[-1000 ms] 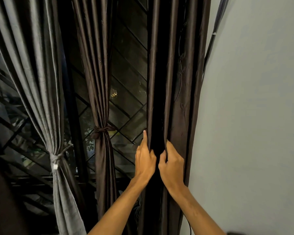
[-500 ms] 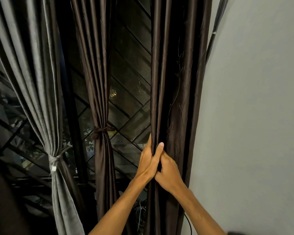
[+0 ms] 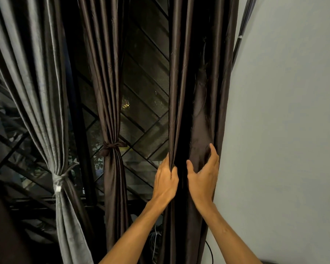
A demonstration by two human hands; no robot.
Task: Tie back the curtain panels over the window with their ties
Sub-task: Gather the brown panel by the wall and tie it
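The tall dark brown satin curtain panel (image 3: 198, 82) is hanging vertically beside the pale wall (image 3: 284, 130). My left hand (image 3: 165, 180) is pinching its left folds; my right hand (image 3: 203, 176), spread half-open, is cupping its right folds. No tie visible here.

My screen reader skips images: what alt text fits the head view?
Two bare hands gather an untied dark brown curtain panel beside a pale wall; the left hand pinches a fold, the right hand spreads open. Two other panels hang tied.

The single head camera looks forward and slightly up, close behind both grips on the brown curtain panel (image 3: 196, 92).
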